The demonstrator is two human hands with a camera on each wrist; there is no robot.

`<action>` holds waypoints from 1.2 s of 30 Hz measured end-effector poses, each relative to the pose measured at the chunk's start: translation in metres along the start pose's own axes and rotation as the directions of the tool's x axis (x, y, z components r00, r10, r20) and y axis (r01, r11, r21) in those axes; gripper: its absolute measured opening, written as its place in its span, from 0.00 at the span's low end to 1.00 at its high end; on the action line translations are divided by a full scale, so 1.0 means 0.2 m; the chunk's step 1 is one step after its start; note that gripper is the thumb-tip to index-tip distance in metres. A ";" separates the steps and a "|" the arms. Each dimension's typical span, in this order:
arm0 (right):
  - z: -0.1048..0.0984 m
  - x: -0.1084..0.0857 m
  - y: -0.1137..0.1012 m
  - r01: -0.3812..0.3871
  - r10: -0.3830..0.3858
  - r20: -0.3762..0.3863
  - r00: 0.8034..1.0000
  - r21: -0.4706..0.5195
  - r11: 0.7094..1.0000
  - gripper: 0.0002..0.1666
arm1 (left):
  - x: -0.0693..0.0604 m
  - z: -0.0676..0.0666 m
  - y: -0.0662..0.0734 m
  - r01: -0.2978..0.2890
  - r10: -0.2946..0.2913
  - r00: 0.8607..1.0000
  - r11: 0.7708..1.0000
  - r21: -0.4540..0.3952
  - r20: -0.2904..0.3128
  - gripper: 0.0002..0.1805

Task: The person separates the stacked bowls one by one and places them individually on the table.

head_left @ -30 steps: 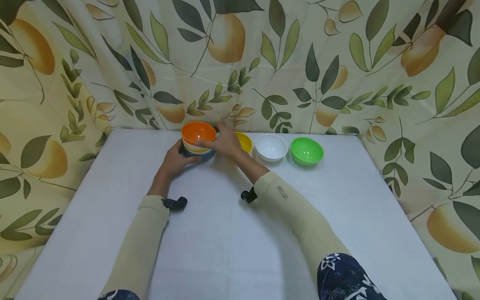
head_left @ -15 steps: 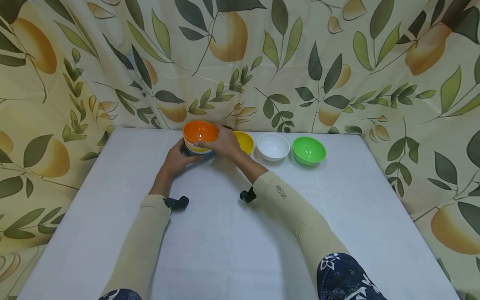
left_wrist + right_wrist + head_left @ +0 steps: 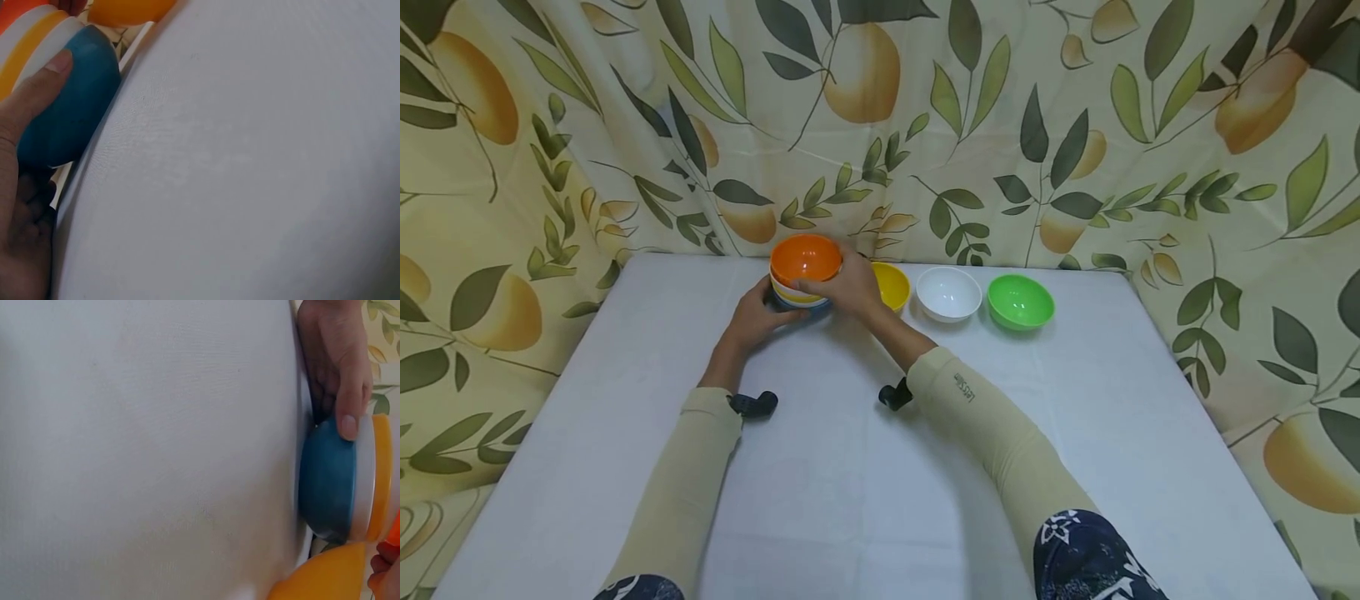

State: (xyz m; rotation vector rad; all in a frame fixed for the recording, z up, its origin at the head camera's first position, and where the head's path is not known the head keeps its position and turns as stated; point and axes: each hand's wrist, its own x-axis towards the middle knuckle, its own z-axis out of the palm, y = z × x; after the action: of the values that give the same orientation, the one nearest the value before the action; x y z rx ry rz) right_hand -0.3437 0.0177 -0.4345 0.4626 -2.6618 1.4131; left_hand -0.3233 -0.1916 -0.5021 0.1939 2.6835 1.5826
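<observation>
An orange bowl (image 3: 805,257) sits at the top of a stack of bowls at the back left of the table. Below it show white and yellow rims (image 3: 382,475), with a blue bowl (image 3: 81,106) at the bottom. My left hand (image 3: 754,321) holds the stack from the left, its thumb pressed on the blue bowl's side. From the right, my right hand (image 3: 852,285) grips the orange bowl, thumb at the front; its other fingers are mostly hidden behind. The orange bowl stands a little high over the stack; whether it still touches the bowl beneath I cannot tell.
Right of the stack a yellow bowl (image 3: 891,286), a white bowl (image 3: 948,294) and a green bowl (image 3: 1021,302) stand in a row. The right hand partly covers the yellow one. A white cloth covers the table (image 3: 820,467), and a patterned curtain (image 3: 970,167) hangs behind.
The orange bowl has risen slightly with my right hand, mostly in the last half second. My left hand keeps its place on the stack. The view has shifted a little.
</observation>
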 end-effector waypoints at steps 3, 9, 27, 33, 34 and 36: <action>-0.01 0.00 -0.01 0.010 -0.009 -0.019 1.000 0.033 0.999 0.58 | 0.00 0.00 0.00 0.022 -0.022 1.000 1.000 -0.003 0.008 0.60; -0.04 -0.04 -0.02 -0.021 0.025 -0.050 0.998 0.069 0.997 0.59 | -0.01 -0.01 0.01 0.052 -0.052 0.998 0.999 -0.004 0.020 0.63; -0.12 -0.15 -0.03 0.009 0.001 -0.127 0.992 0.078 0.997 0.60 | 0.00 -0.01 0.01 0.000 0.001 0.999 1.000 -0.029 0.035 0.60; -0.14 -0.19 -0.01 0.033 -0.022 -0.139 0.990 0.071 0.997 0.58 | -0.02 -0.01 0.02 -0.004 0.005 1.000 1.000 -0.030 0.022 0.60; -0.15 -0.20 0.00 0.039 -0.027 -0.139 0.990 0.078 0.996 0.58 | -0.02 -0.01 0.02 -0.006 0.007 1.000 1.000 -0.029 0.021 0.60; -0.15 -0.22 0.00 0.050 -0.036 -0.142 0.989 0.097 0.994 0.58 | -0.02 -0.01 0.02 -0.004 0.004 1.000 1.000 -0.029 0.021 0.60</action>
State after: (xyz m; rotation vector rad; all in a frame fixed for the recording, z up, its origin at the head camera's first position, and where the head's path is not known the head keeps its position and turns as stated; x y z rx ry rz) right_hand -0.3047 0.0525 -0.4270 0.4110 -2.4658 1.5122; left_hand -0.3191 -0.1921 -0.4977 0.2145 2.6446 1.6097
